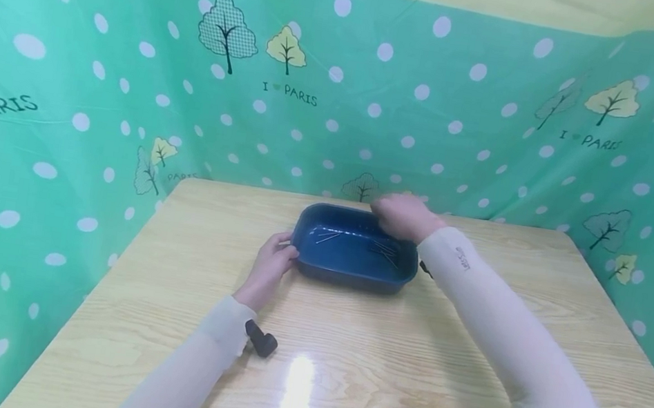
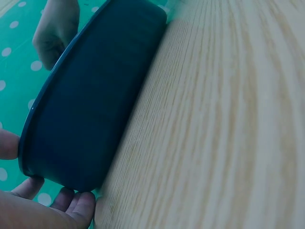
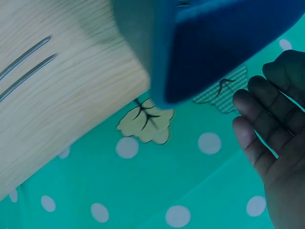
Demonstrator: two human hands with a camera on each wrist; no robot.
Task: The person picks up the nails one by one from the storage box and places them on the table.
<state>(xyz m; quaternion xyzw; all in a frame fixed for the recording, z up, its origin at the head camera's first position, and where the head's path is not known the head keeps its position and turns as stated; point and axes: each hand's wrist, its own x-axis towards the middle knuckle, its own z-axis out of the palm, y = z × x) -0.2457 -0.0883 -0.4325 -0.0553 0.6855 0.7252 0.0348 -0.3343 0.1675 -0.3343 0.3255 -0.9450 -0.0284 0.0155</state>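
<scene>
A dark blue rectangular basin [image 1: 347, 280] stands near the table's far edge. My left hand [image 1: 271, 267] grips its left end, thumb at the rim and fingertips against the end wall, as the left wrist view shows. Inside the basin lie several thin metal rods [image 1: 327, 237], at the left and the right. My right hand [image 1: 403, 216] is over the far right corner of the rim. In the right wrist view its fingers [image 3: 255, 112] are partly bent and spread, with the thumb out of sight, so I cannot tell whether it pinches anything.
Two slender metal rods with tapered tips [image 3: 35, 47] lie side by side on the wooden table [image 1: 371, 377], close to the basin in the right wrist view. A green dotted cloth [image 1: 335, 142] hangs behind the table and along both sides.
</scene>
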